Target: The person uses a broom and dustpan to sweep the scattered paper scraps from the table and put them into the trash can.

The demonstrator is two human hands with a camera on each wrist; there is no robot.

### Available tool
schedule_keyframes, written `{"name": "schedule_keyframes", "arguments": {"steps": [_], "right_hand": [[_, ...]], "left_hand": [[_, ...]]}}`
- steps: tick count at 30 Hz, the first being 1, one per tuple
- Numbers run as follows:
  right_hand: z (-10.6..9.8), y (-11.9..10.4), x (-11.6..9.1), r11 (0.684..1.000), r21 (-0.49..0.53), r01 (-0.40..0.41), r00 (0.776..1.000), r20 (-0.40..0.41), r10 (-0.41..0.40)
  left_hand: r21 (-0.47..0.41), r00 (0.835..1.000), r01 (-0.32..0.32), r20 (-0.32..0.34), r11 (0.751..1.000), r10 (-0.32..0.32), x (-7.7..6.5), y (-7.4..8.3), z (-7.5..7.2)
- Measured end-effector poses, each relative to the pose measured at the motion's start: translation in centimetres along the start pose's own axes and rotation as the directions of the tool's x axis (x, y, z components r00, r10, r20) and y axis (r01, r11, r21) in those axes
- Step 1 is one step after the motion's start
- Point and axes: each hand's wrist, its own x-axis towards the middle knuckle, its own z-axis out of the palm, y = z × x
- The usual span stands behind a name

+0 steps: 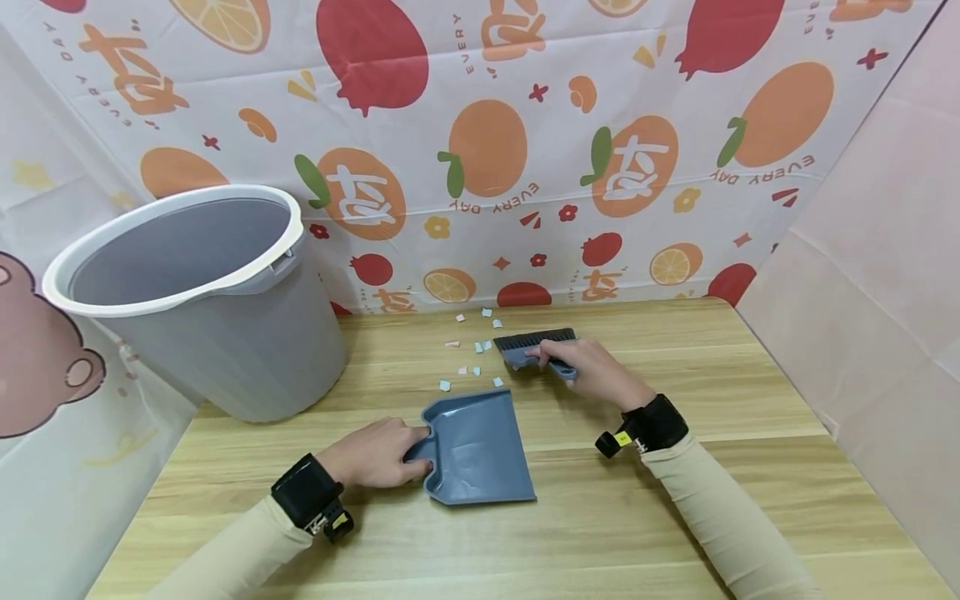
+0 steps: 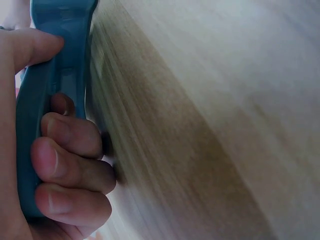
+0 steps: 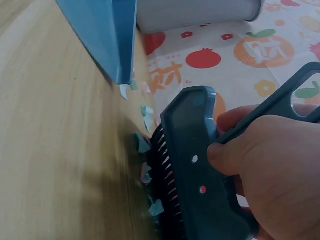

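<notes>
My left hand (image 1: 375, 454) grips the handle of a blue-grey dustpan (image 1: 480, 450) that lies on the table with its wide edge to the right. In the left wrist view, curled fingers (image 2: 75, 170) wrap round that handle. My right hand (image 1: 592, 371) holds a small hand brush (image 1: 521, 354) by its handle, black bristles (image 1: 536, 337) toward the back wall. Several pale blue and pink paper scraps (image 1: 480, 347) are scattered left of the brush and beyond the dustpan. The right wrist view has scraps (image 3: 145, 172) close beside the bristles.
A large grey bin (image 1: 225, 350) with a white rim stands at the back left of the wooden table (image 1: 600, 533). Fruit-printed sheeting (image 1: 487, 233) hangs along the table's back edge, and a pale sheet (image 1: 862, 292) is on the right.
</notes>
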Motion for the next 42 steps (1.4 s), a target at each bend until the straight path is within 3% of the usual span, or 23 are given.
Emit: {"name": "schedule_keyframes", "arguments": {"steps": [6, 13, 28, 34, 42], "right_hand": [[-0.8, -0.1, -0.2, 0.998, 0.050, -0.033, 0.999, 0.041, 0.031], [-3.2, 0.1, -0.9, 0.987, 0.155, -0.035, 0.995, 0.098, 0.020], [-7.3, -1.1, -2.7, 0.945, 0.326, -0.021, 0.965, 0.253, -0.066], [-8.1, -1.9, -3.0, 0.947, 0.320, -0.004, 0.965, 0.248, -0.080], [-8.5, -2.0, -3.0, 0.945, 0.327, 0.030, 0.980, 0.178, -0.093]], "left_hand": [[0.000, 1.000, -0.001, -0.003, 1.000, 0.001, 0.0, 0.0, 0.0], [-0.001, 1.000, 0.000, -0.006, 1.000, 0.000, 0.0, 0.0, 0.1], [-0.004, 1.000, 0.005, -0.006, 1.000, -0.006, 0.0, 0.1, 0.0], [0.005, 1.000, 0.012, -0.008, 1.000, -0.012, 0.0, 0.1, 0.0], [0.002, 1.000, 0.006, -0.011, 1.000, -0.006, 0.1, 0.2, 0.0]]}}
